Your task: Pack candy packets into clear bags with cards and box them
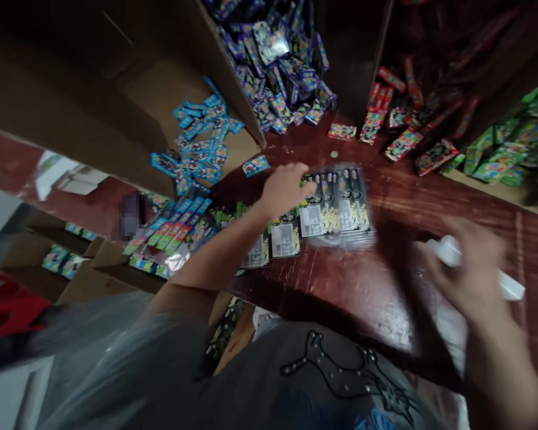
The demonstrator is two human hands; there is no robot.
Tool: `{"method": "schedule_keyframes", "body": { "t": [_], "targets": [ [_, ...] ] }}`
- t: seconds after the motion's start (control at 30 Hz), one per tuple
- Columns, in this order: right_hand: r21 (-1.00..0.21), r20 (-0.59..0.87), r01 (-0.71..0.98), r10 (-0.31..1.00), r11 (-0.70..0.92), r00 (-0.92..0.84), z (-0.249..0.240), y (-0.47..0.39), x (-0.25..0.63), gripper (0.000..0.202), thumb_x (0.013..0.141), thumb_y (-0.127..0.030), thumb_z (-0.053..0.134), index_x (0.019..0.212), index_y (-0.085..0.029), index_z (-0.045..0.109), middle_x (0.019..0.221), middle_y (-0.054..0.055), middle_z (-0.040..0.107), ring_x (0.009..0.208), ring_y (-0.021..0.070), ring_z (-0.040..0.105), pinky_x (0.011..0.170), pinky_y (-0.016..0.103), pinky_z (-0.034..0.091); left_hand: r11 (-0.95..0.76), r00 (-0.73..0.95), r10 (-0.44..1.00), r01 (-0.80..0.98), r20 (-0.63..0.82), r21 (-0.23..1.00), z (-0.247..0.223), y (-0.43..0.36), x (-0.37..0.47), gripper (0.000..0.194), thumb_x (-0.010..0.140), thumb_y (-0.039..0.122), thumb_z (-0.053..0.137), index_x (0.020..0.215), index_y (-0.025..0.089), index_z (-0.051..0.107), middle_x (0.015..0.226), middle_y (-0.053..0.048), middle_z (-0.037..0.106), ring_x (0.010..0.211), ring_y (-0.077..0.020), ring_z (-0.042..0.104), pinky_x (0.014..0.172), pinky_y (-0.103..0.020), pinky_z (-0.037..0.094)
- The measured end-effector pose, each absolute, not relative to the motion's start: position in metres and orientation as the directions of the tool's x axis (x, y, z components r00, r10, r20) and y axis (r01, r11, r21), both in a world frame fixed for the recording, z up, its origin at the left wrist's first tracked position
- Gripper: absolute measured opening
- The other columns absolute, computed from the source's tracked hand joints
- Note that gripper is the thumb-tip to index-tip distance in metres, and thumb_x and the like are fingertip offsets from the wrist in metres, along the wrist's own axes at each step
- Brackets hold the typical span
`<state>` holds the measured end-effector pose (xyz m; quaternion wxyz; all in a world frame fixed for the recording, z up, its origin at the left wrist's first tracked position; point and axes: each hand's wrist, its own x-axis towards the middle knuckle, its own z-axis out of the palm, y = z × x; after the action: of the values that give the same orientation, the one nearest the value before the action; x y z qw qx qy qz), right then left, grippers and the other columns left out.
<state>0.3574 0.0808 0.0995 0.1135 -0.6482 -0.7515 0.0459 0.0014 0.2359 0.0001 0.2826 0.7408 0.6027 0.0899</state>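
Observation:
My left hand point(287, 190) lies over a row of black, green and yellow printed packets point(286, 239), fingertips by the left edge of a clear plastic-sleeved stack point(336, 206). Its fingers look stretched out and slightly bent, with nothing visibly gripped. On the right, my right hand point(477, 272) is smeared by motion. Its fingers curve round a white object with a rounded end point(449, 251); a flat white end point(511, 286) shows past the hand. What kind of object this is I cannot make out.
Open cartons along the back hold small blue packs point(201, 143), purple packs point(278, 77), red packs point(403, 143) and green packs point(504, 155). Colourful strips point(179, 224) lie left. Lower cartons point(78, 269) and a red plastic item point(13, 307) stand far left.

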Motion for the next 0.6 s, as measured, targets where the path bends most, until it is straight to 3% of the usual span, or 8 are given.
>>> {"method": "schedule_keyframes", "body": {
  "t": [0.07,0.13,0.17,0.27,0.4,0.47,0.6],
  "targets": [
    [-0.307,-0.017,0.885,0.928,0.349,-0.372,0.079,0.123,0.313,0.057,0.104,-0.046,0.06,0.156,-0.024,0.056,0.153,0.02,0.064,0.144,0.0406,0.059,0.123,0.065,0.047,-0.131,0.304,0.914,0.848,-0.268,0.514,0.004,0.194,0.044,0.075,0.1,0.05,0.07,0.157,0.005,0.053,0.168,-0.029,0.047,0.152,-0.048,0.05,0.127,-0.061,0.041],
    [-0.372,-0.099,0.842,0.885,0.391,-0.455,0.053,0.178,0.271,0.051,0.107,-0.031,0.049,0.155,-0.019,0.059,0.155,0.018,0.064,0.148,0.0378,0.056,0.125,0.062,0.046,-0.095,0.282,0.91,0.857,-0.305,0.507,0.004,0.153,0.083,0.095,0.099,0.057,0.068,0.167,0.0,0.036,0.179,-0.033,0.019,0.166,-0.052,0.027,0.132,-0.064,0.033],
    [-0.377,-0.155,0.843,0.871,0.383,-0.465,0.039,0.205,0.251,0.052,0.107,-0.025,0.044,0.156,-0.015,0.058,0.155,0.019,0.065,0.147,0.0362,0.057,0.124,0.06,0.046,-0.073,0.272,0.904,0.86,-0.331,0.506,0.003,0.136,0.099,0.097,0.1,0.059,0.065,0.168,-0.002,0.033,0.18,-0.033,0.015,0.168,-0.0519,0.018,0.135,-0.064,0.029],
    [-0.35,-0.362,0.857,0.789,0.379,-0.497,0.004,0.264,0.201,0.047,0.105,-0.021,0.046,0.147,-0.014,0.066,0.144,0.019,0.072,0.136,0.0344,0.066,0.114,0.051,0.054,-0.083,0.3,0.892,0.844,-0.338,0.53,-0.005,0.1,0.131,0.098,0.102,0.064,0.059,0.169,-0.003,0.032,0.18,-0.031,0.016,0.17,-0.0493,0.009,0.139,-0.063,0.019],
    [-0.313,-0.42,0.88,0.779,0.357,-0.466,-0.028,0.277,0.169,0.032,0.102,-0.033,0.061,0.121,-0.014,0.078,0.124,0.024,0.077,0.117,0.0387,0.073,0.099,0.051,0.057,-0.161,0.353,0.902,0.81,-0.249,0.564,-0.018,0.087,0.145,0.092,0.103,0.061,0.057,0.169,0.0,0.035,0.179,-0.029,0.024,0.169,-0.0505,0.011,0.14,-0.065,0.017],
    [-0.285,-0.411,0.909,0.818,0.305,-0.404,-0.036,0.271,0.173,0.039,0.1,-0.042,0.066,0.123,-0.012,0.075,0.127,0.028,0.073,0.118,0.0418,0.071,0.099,0.056,0.056,-0.198,0.38,0.9,0.794,-0.215,0.575,-0.022,0.091,0.146,0.088,0.102,0.056,0.059,0.167,-0.001,0.039,0.176,-0.031,0.03,0.168,-0.0528,0.015,0.139,-0.067,0.016],
    [-0.2,-0.394,0.965,0.888,0.167,-0.236,-0.03,0.271,0.207,0.071,0.087,-0.059,0.083,0.134,-0.008,0.067,0.141,0.032,0.06,0.132,0.0496,0.061,0.108,0.067,0.05,-0.292,0.426,0.899,0.758,-0.105,0.583,-0.029,0.101,0.151,0.09,0.104,0.056,0.057,0.165,-0.008,0.037,0.174,-0.036,0.029,0.168,-0.0519,0.016,0.14,-0.064,0.015]
  ]
}}
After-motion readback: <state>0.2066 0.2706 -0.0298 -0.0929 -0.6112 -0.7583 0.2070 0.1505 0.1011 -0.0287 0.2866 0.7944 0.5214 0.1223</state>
